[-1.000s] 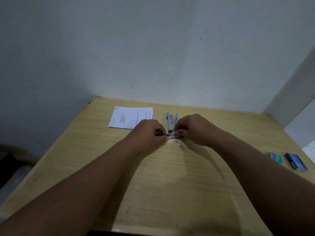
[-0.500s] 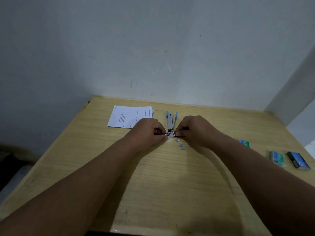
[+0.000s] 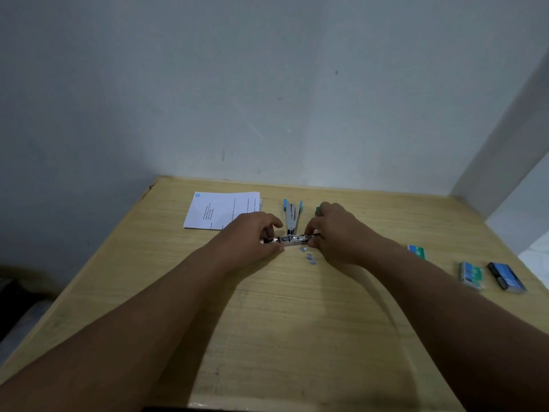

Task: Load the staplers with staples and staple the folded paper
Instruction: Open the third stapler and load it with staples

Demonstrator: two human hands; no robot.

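A light wooden table [image 3: 267, 322] fills the lower half of the frame, set against a pale wall [image 3: 267, 84]. At the upper left of the table top a folded paper [image 3: 221, 210], printed with small text, is laid flat near the wall edge. Just right of it, at mid-frame, the left hand [image 3: 251, 236] is seen curled over the left end of a small metal stapler [image 3: 289, 239], which is lying crosswise on the table; the end is pinched between thumb and fingers. The right end of the same stapler is gripped by the right hand [image 3: 335, 233], fingers bent inward around it. Behind the stapler, between the two hands, a second stapler with blue tips [image 3: 292, 214] is seen swung wide apart, pointing toward the wall. Just below the held stapler, a few small bluish pieces [image 3: 309, 257] are scattered on the wood; what they are cannot be told. Farther right, beside the right forearm, a green box [image 3: 417, 251] is partly hidden. Near the right edge of the frame a green-and-blue box [image 3: 471, 275] and a dark blue box [image 3: 506, 277] are placed side by side, well apart from the hands.
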